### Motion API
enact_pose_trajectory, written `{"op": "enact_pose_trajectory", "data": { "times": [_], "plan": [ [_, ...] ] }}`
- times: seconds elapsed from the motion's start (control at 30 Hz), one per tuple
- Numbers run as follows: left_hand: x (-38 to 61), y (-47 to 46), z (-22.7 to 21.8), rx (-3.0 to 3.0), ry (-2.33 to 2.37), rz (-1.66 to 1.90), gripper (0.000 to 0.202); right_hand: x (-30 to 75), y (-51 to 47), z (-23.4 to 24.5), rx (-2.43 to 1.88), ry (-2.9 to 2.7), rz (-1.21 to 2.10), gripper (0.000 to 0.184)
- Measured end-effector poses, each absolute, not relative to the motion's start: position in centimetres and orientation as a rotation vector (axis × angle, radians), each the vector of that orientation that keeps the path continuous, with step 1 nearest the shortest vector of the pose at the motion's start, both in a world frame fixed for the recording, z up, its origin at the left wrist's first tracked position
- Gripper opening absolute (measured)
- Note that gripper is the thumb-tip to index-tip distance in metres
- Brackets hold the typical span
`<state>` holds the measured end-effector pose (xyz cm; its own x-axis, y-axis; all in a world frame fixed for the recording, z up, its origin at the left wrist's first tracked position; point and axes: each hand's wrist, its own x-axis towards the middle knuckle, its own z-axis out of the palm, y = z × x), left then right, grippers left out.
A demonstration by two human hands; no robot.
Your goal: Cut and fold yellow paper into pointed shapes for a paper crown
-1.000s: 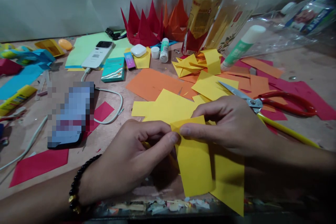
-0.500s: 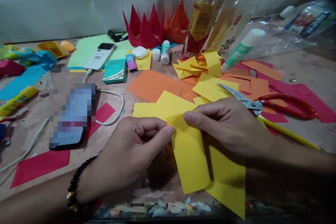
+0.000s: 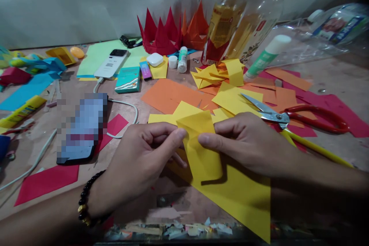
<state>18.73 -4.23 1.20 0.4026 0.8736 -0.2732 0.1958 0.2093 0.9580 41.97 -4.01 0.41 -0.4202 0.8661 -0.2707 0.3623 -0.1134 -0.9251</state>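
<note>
Yellow craft paper [image 3: 200, 148] sat folded between my hands, above the near part of the desk [image 3: 340, 80]. It was light, thin and soft enough to buckle, so it seemed best held close to the fold. My left hand [image 3: 138, 165], with a beaded bracelet [image 3: 85, 196] at the wrist, pinched the flap's left edge between thumb and fingers, while my right hand [image 3: 248, 142] pinched its right edge. Farther off, red-handled scissors [image 3: 317, 119] lay across orange paper scraps [image 3: 284, 94].
</note>
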Motion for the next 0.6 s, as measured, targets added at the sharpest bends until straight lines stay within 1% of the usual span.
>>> {"op": "enact_pose_trajectory", "data": {
  "times": [0.23, 0.33, 0.47, 0.6],
  "plan": [
    [18.9, -3.9, 1.5, 1.291, 1.085, 0.677, 0.025, 42.0, -3.7, 0.1, -1.373, -1.680, 1.682, 0.060],
    [19.0, -4.0, 1.5, 1.269, 1.098, 0.700, 0.026, 41.9, -3.8, 0.1, -1.380, -1.645, 1.679, 0.060],
    [18.8, -3.8, 1.3, 1.261, 1.135, 0.755, 0.023, 42.1, -3.8, 0.1, -1.375, -1.675, 1.708, 0.052],
    [18.7, -3.2, 1.5, 1.323, 1.198, 0.813, 0.035, 42.2, -3.7, 0.1, -1.349, -1.654, 1.762, 0.047]
  ]
}}
